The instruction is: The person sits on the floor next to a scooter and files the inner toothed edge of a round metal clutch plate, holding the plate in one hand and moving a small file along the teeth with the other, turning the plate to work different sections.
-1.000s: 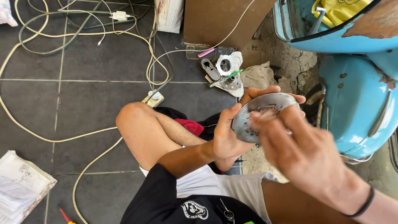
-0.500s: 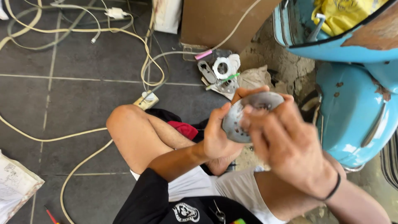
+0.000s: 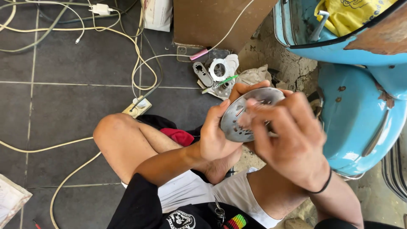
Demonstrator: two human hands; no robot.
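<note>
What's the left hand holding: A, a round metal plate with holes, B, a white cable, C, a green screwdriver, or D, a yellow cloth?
A: the left hand grips the edge of the round metal plate, while the right hand lies across its face.

left hand (image 3: 217, 136) cupped in a grip, right hand (image 3: 288, 142) fingers curled, wrists close

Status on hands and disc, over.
Left hand grips metal disc by its edge. Right hand fingers on its face. Nothing in the way.
</note>
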